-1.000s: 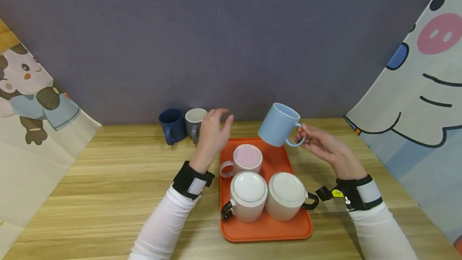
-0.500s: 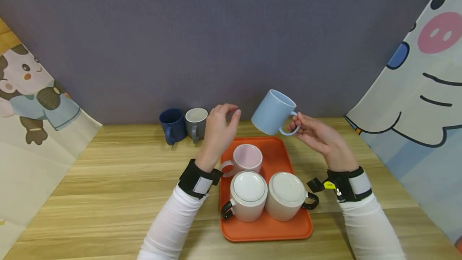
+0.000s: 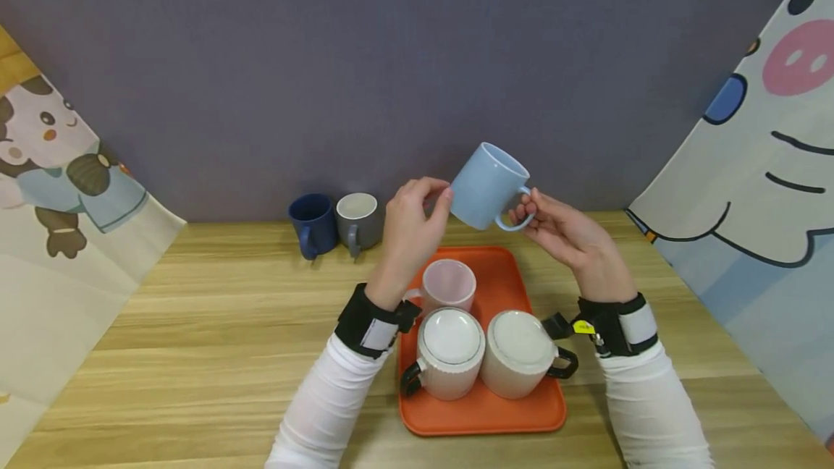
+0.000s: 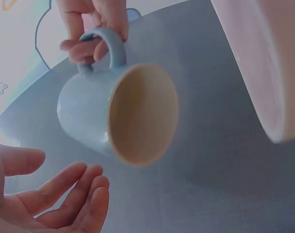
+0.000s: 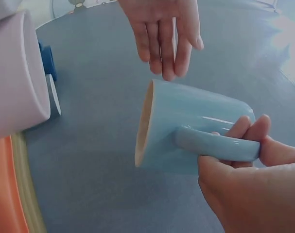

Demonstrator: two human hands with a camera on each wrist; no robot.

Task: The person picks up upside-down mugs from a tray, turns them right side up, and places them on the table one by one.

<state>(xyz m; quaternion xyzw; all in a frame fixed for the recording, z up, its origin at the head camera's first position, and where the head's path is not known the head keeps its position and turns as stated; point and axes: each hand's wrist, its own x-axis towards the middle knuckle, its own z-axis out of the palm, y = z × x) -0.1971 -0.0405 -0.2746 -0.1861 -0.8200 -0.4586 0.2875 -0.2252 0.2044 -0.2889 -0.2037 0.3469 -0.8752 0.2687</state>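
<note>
My right hand [image 3: 565, 237] grips the handle of a light blue mug [image 3: 489, 188], held in the air above the far end of an orange tray [image 3: 478, 415]. The mug is tilted, and its mouth [image 4: 146, 116] faces downward, as the left wrist view shows. My left hand [image 3: 412, 234] is beside the mug, fingers extended and thumb apart. A small gap separates its fingertips from the mug in both wrist views. On the tray stand a pink mug [image 3: 448, 285] and two cream mugs with black handles [image 3: 449, 353], the cream ones with their bases up.
Left of the tray, a navy mug [image 3: 314, 226] and a grey mug [image 3: 360, 223] stand upright by the grey backdrop [image 3: 417, 78]. The wooden table [image 3: 228, 339] lies beneath everything. Printed cloths [image 3: 775, 187] hang on both sides.
My right hand has raised the light blue mug and brought it a little leftward. My left hand has moved up and to the right, close to the mug.
</note>
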